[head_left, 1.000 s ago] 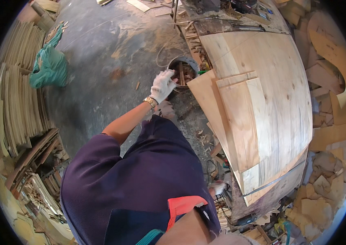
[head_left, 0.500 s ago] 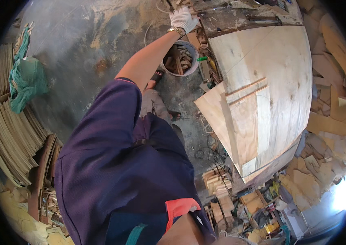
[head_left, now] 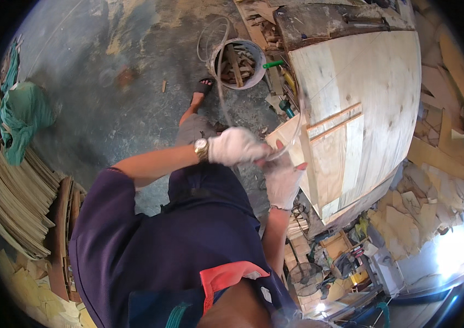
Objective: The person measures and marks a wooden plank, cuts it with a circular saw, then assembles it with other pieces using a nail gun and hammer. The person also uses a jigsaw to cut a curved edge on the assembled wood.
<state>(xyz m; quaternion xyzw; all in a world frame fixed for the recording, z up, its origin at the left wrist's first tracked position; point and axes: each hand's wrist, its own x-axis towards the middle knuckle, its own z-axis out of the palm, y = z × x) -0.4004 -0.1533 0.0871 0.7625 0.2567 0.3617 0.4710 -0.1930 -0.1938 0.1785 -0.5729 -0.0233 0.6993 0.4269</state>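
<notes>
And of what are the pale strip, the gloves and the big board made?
Pale strip: probably smooth plastic, since it curves in wide loops; blur leaves this open.
Gloves: probably fabric, white and without shine.
Big board: wood, likely plywood, seemingly unpainted; grain and knots show.

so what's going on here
A gloved person has a pale cord in hand. The left hand grips it; the right hand is close beside, though blur hides how it holds the cord. The cord loops up past a bucket of wood scraps on the floor. To the right lies a plywood sheet with smaller boards on it.
</notes>
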